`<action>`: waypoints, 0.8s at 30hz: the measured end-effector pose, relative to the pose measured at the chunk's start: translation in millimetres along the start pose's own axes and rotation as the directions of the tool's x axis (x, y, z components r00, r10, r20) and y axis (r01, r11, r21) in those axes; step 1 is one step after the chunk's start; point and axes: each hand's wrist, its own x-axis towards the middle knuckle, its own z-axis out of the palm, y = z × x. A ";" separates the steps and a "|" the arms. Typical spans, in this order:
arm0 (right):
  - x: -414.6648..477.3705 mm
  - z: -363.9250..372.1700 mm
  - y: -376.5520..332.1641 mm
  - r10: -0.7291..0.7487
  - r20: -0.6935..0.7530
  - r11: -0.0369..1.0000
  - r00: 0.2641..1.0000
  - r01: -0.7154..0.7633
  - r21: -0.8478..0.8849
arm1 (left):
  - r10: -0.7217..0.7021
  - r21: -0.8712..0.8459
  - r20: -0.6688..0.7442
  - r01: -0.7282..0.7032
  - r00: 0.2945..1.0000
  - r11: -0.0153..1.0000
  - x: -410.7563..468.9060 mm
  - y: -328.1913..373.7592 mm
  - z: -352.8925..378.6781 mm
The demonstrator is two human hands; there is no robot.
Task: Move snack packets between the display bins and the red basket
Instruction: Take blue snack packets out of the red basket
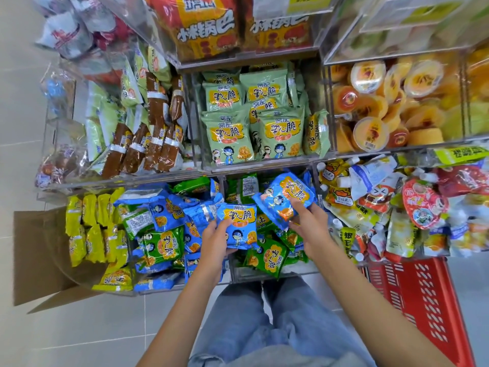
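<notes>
Both hands are over the clear bin (246, 274) of blue and green packets, just left of the red basket (423, 300). The left hand (214, 242) grips one blue packet (238, 221) at its lower edge, fingers curled round it. The right hand (308, 221) is nearer the red basket and pinches a second blue packet (284, 197), which is tilted above the heap. The red basket's far end is hidden beneath a bin of pouches (383, 207).
</notes>
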 end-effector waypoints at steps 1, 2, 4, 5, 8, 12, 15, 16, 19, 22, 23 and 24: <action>-7.9 -3.0 -0.5 -0.042 0.033 0.999 0.999 0.043 -0.023 | -0.001 -0.005 -0.003 0.001 1.000 1.000 0.7 1.6 0.9; -15.2 -4.6 -0.2 -0.075 0.081 0.996 0.994 0.079 -0.047 | -0.011 -0.014 -0.003 0.011 1.000 1.000 0.7 3.6 2.5; -28.9 -4.3 2.3 -0.122 0.184 0.984 0.975 0.142 -0.103 | -0.018 -0.059 0.003 0.019 1.000 0.998 -0.2 6.7 6.2; -34.1 -3.0 5.0 -0.145 0.226 0.975 0.963 0.177 -0.132 | -0.014 -0.083 0.011 0.015 1.000 0.996 -1.8 8.0 8.4; -43.1 1.5 14.0 -0.215 0.273 0.940 0.938 0.275 -0.204 | -0.020 -0.065 0.067 0.024 0.998 0.998 -5.2 9.7 14.6; -43.0 3.0 20.5 -0.311 0.260 0.899 0.914 0.372 -0.231 | 0.007 0.049 0.183 -0.016 0.983 0.999 -7.7 6.4 20.1; -36.7 3.1 25.2 -0.319 0.296 0.875 0.900 0.400 -0.273 | 0.063 0.046 0.190 -0.073 0.980 0.996 -9.6 1.7 22.6; -33.1 2.6 26.6 -0.305 0.282 0.888 0.910 0.378 -0.261 | 0.064 0.035 0.186 -0.072 0.980 0.997 -10.0 0.9 23.2; -13.2 0.7 27.3 -0.220 0.117 0.952 0.968 0.239 -0.193 | 0.047 0.004 0.154 -0.048 0.987 0.999 -7.5 -0.3 21.4; 15.2 -0.9 24.7 -0.110 -0.041 0.975 0.993 0.099 -0.197 | 0.036 -0.003 0.121 -0.036 0.992 0.999 -3.9 -1.0 15.4; 23.6 0.0 23.8 -0.074 -0.069 0.976 0.995 0.058 -0.210 | 0.032 0.000 0.110 -0.032 0.993 0.999 -2.5 -1.9 13.3; 31.1 1.5 23.1 -0.045 -0.079 0.973 0.996 0.025 -0.230 | 0.025 0.000 0.099 -0.025 0.995 1.000 -1.1 -2.8 11.5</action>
